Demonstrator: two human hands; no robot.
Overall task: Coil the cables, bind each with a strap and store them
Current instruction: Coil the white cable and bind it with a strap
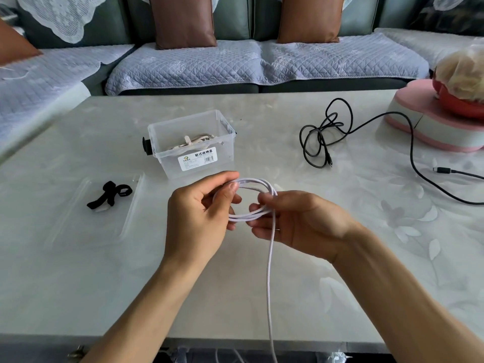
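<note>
we see one smooth white cable (269, 258), partly wound into round loops, held above the pale glossy table (78, 284) just in front of the clear plastic box (191, 153). our left hand (199, 221) pinches the coil, fingers curled; our right hand (293, 221) grips its other side. one loose black cable (322, 137) lies right of the box, black straps (110, 195) left of it.

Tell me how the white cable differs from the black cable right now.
The white cable is held above the table in both hands, left hand and right hand, partly wound into neat loops with a tail hanging down; the black cable lies untouched on the table, loosely tangled. Neither has a strap on it yet.
</note>
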